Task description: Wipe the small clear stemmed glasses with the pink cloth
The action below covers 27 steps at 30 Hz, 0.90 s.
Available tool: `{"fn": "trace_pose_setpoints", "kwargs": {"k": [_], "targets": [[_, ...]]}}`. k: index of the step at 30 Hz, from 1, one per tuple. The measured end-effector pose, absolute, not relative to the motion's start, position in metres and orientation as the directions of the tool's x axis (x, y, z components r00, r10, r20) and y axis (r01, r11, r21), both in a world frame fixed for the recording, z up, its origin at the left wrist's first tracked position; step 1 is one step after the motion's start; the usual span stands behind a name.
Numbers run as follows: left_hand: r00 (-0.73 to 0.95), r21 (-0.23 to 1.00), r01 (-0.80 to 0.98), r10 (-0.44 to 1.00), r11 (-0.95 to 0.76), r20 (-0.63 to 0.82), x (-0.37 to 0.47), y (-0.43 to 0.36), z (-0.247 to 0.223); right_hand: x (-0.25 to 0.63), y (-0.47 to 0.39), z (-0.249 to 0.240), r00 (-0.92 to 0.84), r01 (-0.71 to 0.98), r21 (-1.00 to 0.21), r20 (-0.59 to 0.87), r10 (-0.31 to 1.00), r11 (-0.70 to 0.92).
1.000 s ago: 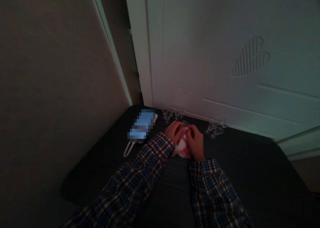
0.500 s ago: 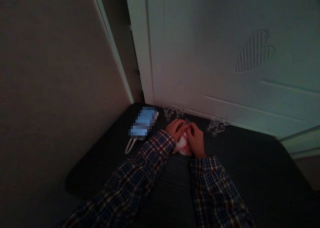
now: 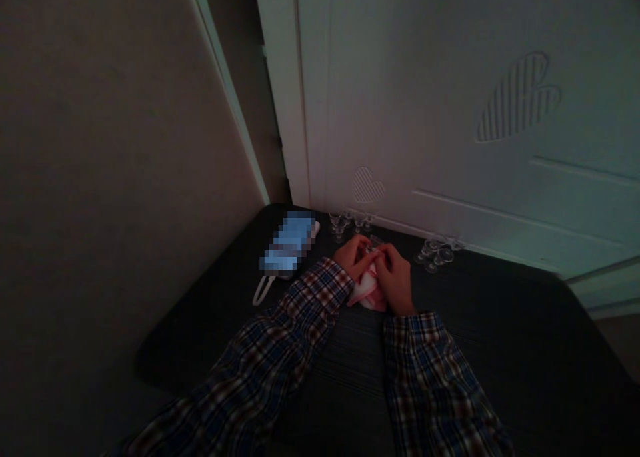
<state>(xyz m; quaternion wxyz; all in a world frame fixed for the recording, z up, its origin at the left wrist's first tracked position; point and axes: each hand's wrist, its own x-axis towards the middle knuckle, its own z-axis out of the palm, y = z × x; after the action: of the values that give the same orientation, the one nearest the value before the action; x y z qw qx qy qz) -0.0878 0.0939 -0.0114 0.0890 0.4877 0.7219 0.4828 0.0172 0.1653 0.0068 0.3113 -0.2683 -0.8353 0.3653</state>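
Both hands meet over a pink and white cloth at the middle of the dark table. My left hand is closed, its thumb and fingers pinching at the cloth's upper end. From the other side, my right hand pinches the same spot, fingers curled. A small clear piece, like the rim of a little cup, shows just beyond the fingertips; the fingers hide most of it. The cloth's lower part hangs down between the wrists, close to the tabletop.
Small clear stemmed cups stand behind my left hand; another group of several clear cups is to the right. A lit phone with a white strap lies left. A white panel with heart reliefs borders the dark table.
The view has shifted slightly, so everything sits a little further right. My fingers have moved slightly at the cloth's upper end, and more of the clear piece shows behind them.
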Motion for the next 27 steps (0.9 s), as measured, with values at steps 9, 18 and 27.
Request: {"fn": "trace_pose_setpoints", "kwargs": {"k": [9,18,27], "targets": [[-0.435,0.712,0.702,0.788,-0.005,0.435,-0.0903,0.0936,-0.0057,0.0159,0.1672,0.0039,-0.692,0.21,-0.769,0.32,0.648,0.604],[-0.462,0.783,0.622,0.808,0.001,0.365,-0.0898,0.0948,-0.0111,0.0171,0.1674,0.0044,-0.66,0.209,-0.783,0.329,0.675,0.586],[-0.511,0.835,0.55,0.803,0.03,0.308,-0.0884,0.0936,-0.0097,0.0166,0.1682,0.0004,-0.654,0.209,-0.785,0.331,0.68,0.583]]}}
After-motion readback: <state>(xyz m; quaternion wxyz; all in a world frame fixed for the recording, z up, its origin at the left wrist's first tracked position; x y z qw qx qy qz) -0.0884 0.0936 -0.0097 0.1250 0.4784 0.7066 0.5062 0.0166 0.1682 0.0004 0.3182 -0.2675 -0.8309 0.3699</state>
